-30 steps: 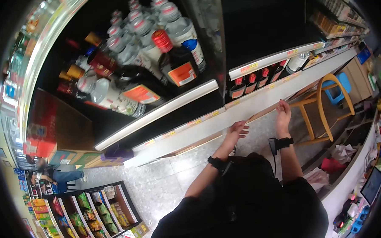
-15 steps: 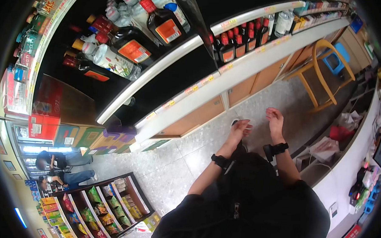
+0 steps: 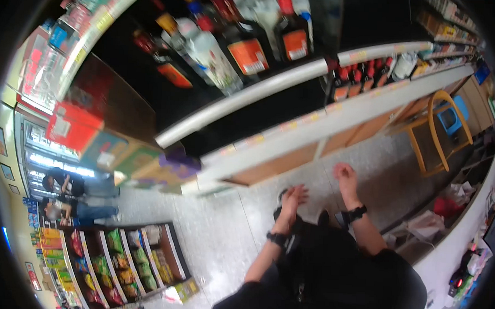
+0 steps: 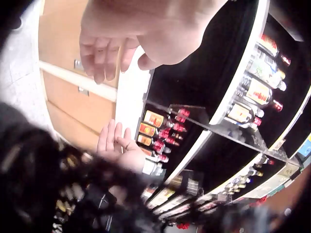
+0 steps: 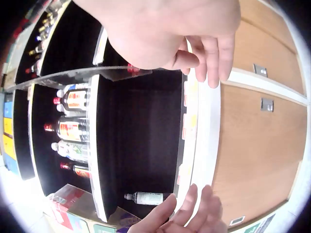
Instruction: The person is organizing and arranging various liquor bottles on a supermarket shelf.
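My left hand (image 3: 295, 199) is held in front of my body with nothing in it, its fingers loosely extended. Beside it and slightly farther forward, my right hand (image 3: 344, 180) also holds nothing, its fingers softly bent; the two are apart. At the top of the left wrist view, the left hand (image 4: 146, 34) hangs over the shelf edge and cabinet fronts, with the right hand (image 4: 124, 153) below. In the right wrist view, the right hand (image 5: 180, 34) is large at the top and the left hand (image 5: 187, 216) shows at the bottom. Neither touches a bottle.
Bottles (image 3: 248, 56) stand on the dark shelf ahead, above wooden cabinets (image 3: 291, 162). One bottle (image 5: 148, 198) is on the lower shelf. Cartons (image 3: 123, 149) and a snack rack (image 3: 174, 251) are at left, with two people beyond. A wooden chair (image 3: 433, 132) is at right.
The head view has turned, so the shelves and chair sit farther right in it. Both hands appear lower and slightly farther left than half a second ago, still empty.
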`<action>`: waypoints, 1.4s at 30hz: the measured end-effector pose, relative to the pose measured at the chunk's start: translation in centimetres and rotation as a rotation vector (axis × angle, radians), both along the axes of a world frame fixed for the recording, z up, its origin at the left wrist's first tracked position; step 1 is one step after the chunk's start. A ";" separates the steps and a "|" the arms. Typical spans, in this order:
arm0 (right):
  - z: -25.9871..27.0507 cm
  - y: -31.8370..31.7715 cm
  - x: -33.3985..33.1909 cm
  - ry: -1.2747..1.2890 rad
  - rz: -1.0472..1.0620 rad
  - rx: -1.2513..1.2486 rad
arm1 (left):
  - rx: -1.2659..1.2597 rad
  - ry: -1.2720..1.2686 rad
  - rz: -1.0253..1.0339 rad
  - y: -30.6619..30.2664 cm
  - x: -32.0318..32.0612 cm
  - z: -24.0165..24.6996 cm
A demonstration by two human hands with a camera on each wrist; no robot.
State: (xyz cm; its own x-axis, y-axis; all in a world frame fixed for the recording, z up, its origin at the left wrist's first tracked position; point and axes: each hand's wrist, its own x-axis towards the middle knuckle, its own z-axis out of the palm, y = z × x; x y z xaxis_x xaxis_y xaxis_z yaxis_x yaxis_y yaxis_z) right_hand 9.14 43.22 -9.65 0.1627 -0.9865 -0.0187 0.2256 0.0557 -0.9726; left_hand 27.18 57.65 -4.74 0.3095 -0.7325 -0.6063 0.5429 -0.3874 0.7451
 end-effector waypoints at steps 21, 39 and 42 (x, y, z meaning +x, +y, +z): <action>9.2 1.0 31.6 0.459 0.279 -0.138 | -0.065 -1.146 0.114 -8.5 38.0 0.0; 8.9 -0.5 32.5 0.436 0.249 -0.136 | -0.319 -1.028 -0.050 -15.1 38.4 -6.7; 10.3 -1.4 33.2 0.505 0.256 -0.123 | -0.344 -1.040 -0.043 -15.9 40.0 -6.6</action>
